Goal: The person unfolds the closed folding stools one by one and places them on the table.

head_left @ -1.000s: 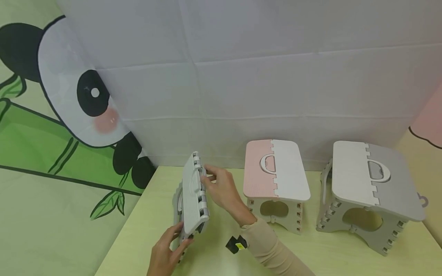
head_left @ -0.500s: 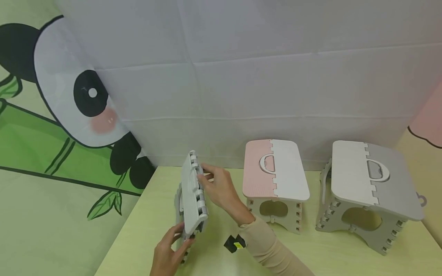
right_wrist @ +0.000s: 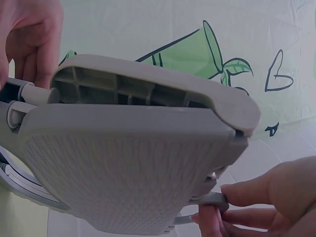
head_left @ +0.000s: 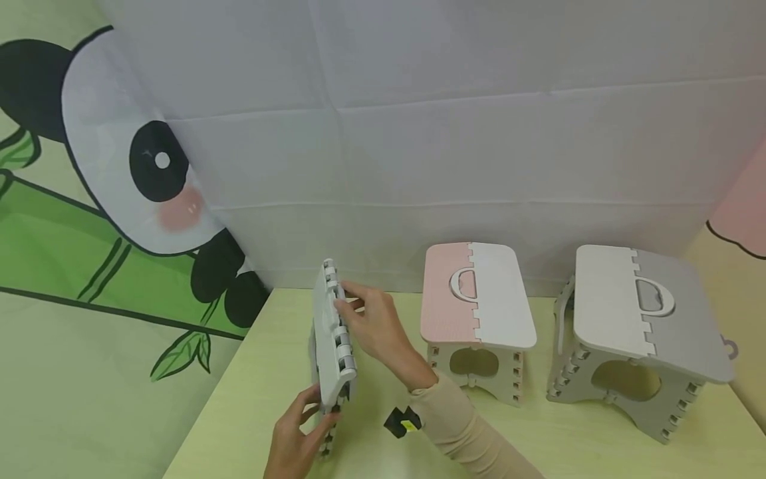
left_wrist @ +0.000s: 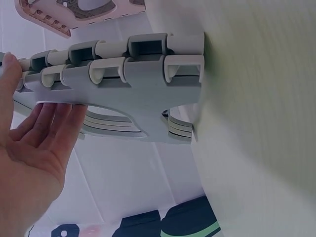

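Observation:
A half-folded grey and white folding stool (head_left: pixel 326 326) stands on edge at the left of the table in the head view. My right hand (head_left: pixel 374 326) pinches its grey carry handle (right_wrist: pixel 211 199) between thumb and fingers, as the right wrist view shows. Lower down, my left hand (head_left: pixel 294 432) grips the leg panel (left_wrist: pixel 148 91). Its fingers curl into the panel's cut-out in the left wrist view, with the thumb on the hinged edge. The two seat halves meet at a narrow angle, leaving a gap that shows the ribbed underside (right_wrist: pixel 123 89).
A pink and white folding stool (head_left: pixel 503 299) stands unfolded right of my hands, and a larger white and grey one (head_left: pixel 610 299) stands farther right. A small black piece with a yellow mark (head_left: pixel 402 422) lies near my right sleeve. A white cloth backdrop (head_left: pixel 419 146) hangs behind the table (head_left: pixel 239 406).
The held stool has turned, its upper end shifting left and its lower end right, so it looks narrower. My right hand has moved slightly left with the handle, my left hand slightly right.

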Demonstrator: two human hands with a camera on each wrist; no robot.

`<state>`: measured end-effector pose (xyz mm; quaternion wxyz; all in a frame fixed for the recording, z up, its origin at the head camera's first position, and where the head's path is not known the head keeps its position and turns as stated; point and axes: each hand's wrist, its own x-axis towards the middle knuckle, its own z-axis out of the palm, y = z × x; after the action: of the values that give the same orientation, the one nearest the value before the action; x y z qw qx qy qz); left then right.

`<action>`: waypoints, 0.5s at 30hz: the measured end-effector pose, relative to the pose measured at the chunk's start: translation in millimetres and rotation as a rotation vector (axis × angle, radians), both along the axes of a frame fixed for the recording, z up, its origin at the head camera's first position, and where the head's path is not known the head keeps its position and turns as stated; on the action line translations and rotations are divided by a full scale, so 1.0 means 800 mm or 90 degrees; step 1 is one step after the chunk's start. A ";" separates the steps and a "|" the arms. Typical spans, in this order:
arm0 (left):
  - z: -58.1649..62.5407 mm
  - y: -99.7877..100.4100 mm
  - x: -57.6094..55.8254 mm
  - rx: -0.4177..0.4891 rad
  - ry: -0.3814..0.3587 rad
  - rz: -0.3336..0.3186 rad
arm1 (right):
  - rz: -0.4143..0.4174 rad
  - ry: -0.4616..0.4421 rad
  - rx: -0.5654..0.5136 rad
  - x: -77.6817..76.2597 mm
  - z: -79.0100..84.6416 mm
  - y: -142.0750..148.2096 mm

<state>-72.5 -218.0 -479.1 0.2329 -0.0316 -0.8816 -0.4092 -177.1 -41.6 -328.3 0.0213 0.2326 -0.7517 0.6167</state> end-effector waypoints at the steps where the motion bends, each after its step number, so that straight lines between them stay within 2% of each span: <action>1: 0.000 0.000 0.000 0.005 -0.001 -0.002 | 0.002 -0.001 0.000 0.001 0.001 -0.001; 8: -0.001 0.002 0.000 0.017 0.003 -0.006 | 0.009 0.010 -0.006 0.002 0.002 -0.004; 15: -0.003 0.003 0.000 0.033 0.031 -0.011 | 0.016 0.007 -0.011 0.002 0.003 -0.008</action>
<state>-72.3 -215.6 -481.4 0.2516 -0.0437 -0.8645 -0.4329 -175.7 -48.1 -325.7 0.0201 0.2453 -0.7431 0.6223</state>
